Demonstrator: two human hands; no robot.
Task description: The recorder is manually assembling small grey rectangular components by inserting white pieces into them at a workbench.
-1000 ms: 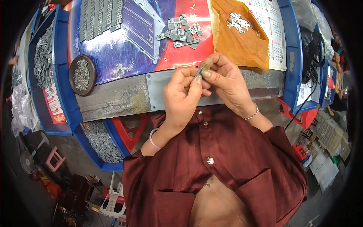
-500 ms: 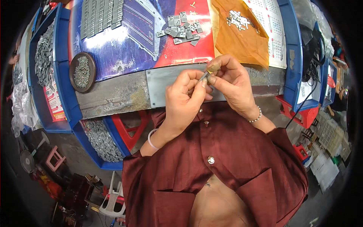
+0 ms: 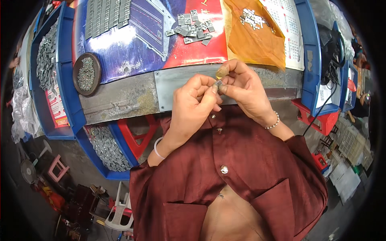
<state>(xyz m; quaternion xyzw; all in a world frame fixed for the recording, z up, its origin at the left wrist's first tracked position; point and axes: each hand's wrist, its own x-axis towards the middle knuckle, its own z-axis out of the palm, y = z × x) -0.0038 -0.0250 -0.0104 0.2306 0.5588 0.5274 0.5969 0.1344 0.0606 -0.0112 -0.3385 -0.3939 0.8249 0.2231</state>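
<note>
My left hand (image 3: 192, 99) pinches a small grey rectangular part (image 3: 218, 82) between thumb and fingers, just above the front edge of the bench. Close against it is my right hand (image 3: 247, 86), its thumb at the part and its fingers curled in. A tan-yellow cover (image 3: 221, 72) wraps one of the right fingertips. Whatever the right fingers pinch is too small and hidden to name. Beyond my hands, a loose pile of similar grey parts (image 3: 194, 28) lies on the red section of a printed sheet (image 3: 177, 58).
Rows of grey parts (image 3: 106, 18) sit at the far left. A brown round dish (image 3: 97, 76) holds tiny metal pieces. White bits (image 3: 252, 19) lie on orange paper (image 3: 257, 46). Blue bins (image 3: 72, 92) with grey parts flank the left; another blue bin (image 3: 309, 80) stands right.
The grey part has turned between my fingertips and shows less of its length. My left hand has shifted slightly left; the right has barely moved.
</note>
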